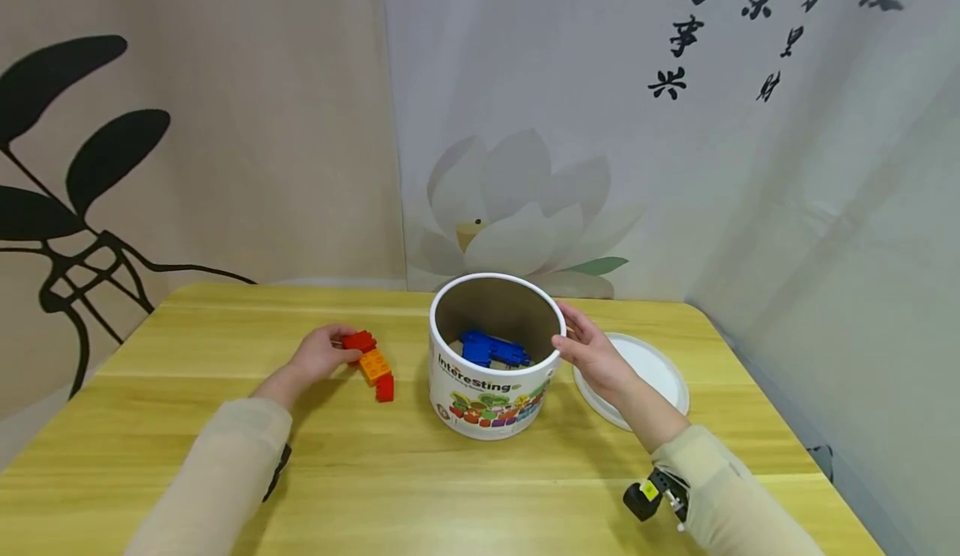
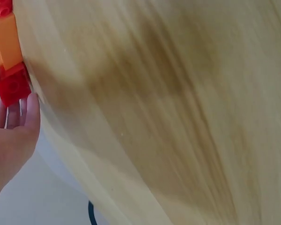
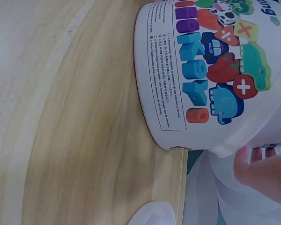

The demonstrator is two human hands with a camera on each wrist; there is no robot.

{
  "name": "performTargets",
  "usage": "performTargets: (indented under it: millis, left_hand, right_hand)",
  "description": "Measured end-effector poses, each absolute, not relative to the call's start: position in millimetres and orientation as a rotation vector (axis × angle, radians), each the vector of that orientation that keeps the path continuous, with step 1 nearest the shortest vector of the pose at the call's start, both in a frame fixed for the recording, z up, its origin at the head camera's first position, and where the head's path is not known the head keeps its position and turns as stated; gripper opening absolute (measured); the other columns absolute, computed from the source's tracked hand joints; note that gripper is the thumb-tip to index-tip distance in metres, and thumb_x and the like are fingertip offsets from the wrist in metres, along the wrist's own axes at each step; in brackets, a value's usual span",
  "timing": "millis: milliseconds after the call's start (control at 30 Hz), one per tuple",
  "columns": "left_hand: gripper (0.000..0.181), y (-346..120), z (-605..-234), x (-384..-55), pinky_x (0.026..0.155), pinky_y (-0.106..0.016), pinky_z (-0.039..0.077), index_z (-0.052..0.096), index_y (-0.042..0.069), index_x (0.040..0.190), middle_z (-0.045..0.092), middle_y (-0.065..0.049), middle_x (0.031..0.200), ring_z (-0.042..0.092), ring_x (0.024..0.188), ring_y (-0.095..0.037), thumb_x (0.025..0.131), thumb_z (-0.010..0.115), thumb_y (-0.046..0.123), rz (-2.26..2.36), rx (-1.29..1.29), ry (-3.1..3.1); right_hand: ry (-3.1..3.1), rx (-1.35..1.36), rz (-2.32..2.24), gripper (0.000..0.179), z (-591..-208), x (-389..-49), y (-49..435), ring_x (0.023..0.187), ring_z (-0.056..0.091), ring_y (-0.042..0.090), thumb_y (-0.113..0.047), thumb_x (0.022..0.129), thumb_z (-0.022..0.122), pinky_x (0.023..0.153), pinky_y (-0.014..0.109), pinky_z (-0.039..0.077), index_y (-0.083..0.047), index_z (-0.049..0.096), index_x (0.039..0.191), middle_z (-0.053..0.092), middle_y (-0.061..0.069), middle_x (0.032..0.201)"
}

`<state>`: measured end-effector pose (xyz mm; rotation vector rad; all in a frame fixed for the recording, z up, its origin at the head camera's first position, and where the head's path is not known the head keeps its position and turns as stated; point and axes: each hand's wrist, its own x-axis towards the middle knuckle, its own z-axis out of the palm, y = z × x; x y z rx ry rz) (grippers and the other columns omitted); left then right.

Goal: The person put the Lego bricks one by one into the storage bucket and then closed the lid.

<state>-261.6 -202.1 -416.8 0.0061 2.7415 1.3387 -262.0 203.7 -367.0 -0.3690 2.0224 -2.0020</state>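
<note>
My left hand [image 1: 318,354] pinches the far red end of a short chain of toy building blocks [image 1: 375,366], red at both ends and orange in the middle. In the left wrist view, thumb and fingers lie on either side of the red block [image 2: 14,85]. A white round bucket [image 1: 487,402] with a printed label stands upright just right of the chain. Blue block pieces [image 1: 491,350] lie inside it. My right hand [image 1: 600,360] holds the bucket at its right rim, thumb on the near side. In the right wrist view, the fingers meet the bucket's side [image 3: 210,136] near the rim.
A white round lid [image 1: 651,373] lies on the wooden table [image 1: 465,498], right of the bucket and partly behind my right forearm. A printed curtain [image 1: 517,64] hangs behind the table's far edge. A small black device [image 1: 652,493] is strapped at my right wrist.
</note>
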Motion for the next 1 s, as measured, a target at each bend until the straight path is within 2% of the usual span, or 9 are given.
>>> performTargets:
  millis: [133, 367, 667, 767, 1000]
  left_hand:
    - [0.047, -205.9, -411.9, -257.2, 0.095, -0.048, 0.043, 0.046, -0.010, 0.128, 0.050, -0.031, 0.125, 0.050, 0.111, -0.041, 0.089, 0.059, 0.012, 1.349, -0.026, 2.733]
    - [0.047, -213.1, -396.4, -255.9, 0.083, -0.034, 0.048, 0.046, -0.007, 0.129, 0.052, -0.028, 0.122, 0.051, 0.106, -0.034, 0.090, 0.058, 0.016, 1.408, 0.017, 2.740]
    - [0.048, -216.7, -372.2, -251.7, 0.086, -0.033, 0.046, 0.047, -0.005, 0.130, 0.053, -0.025, 0.123, 0.051, 0.104, -0.031, 0.092, 0.058, 0.022, 1.406, 0.073, 2.753]
    - [0.049, -216.7, -364.9, -251.4, 0.087, -0.034, 0.045, 0.046, -0.004, 0.131, 0.053, -0.025, 0.125, 0.052, 0.105, -0.030, 0.092, 0.058, 0.024, 1.403, 0.089, 2.750]
    - [0.051, -213.1, -346.3, -247.7, 0.092, -0.040, 0.044, 0.045, -0.003, 0.133, 0.052, -0.024, 0.127, 0.051, 0.109, -0.031, 0.092, 0.058, 0.025, 1.425, 0.129, 2.735]
  right_hand:
    - [2.023, -0.372, -1.999, 0.066, -367.1, -261.1, 202.6, 0.126, 0.039, 0.019, -0.010, 0.095, 0.052, 0.103, 0.032, 0.036, -0.003, 0.015, 0.149, 0.019, 0.020, 0.153]
    - [2.027, -0.353, -1.995, 0.064, -365.0, -259.7, 202.3, 0.130, 0.032, 0.027, -0.009, 0.095, 0.050, 0.110, 0.043, 0.028, -0.004, 0.015, 0.149, 0.019, 0.019, 0.153]
    - [2.011, -0.340, -2.001, 0.066, -366.0, -259.4, 203.0, 0.130, 0.033, 0.026, -0.010, 0.095, 0.051, 0.110, 0.043, 0.027, -0.003, 0.014, 0.149, 0.018, 0.019, 0.153]
    - [2.015, -0.331, -1.997, 0.065, -365.6, -259.3, 202.6, 0.131, 0.031, 0.028, -0.009, 0.095, 0.050, 0.109, 0.040, 0.029, -0.004, 0.014, 0.149, 0.018, 0.019, 0.153]
    - [2.022, -0.330, -1.995, 0.064, -363.6, -258.4, 201.1, 0.130, 0.032, 0.028, -0.008, 0.095, 0.049, 0.093, 0.019, 0.040, -0.004, 0.014, 0.149, 0.018, 0.019, 0.153]
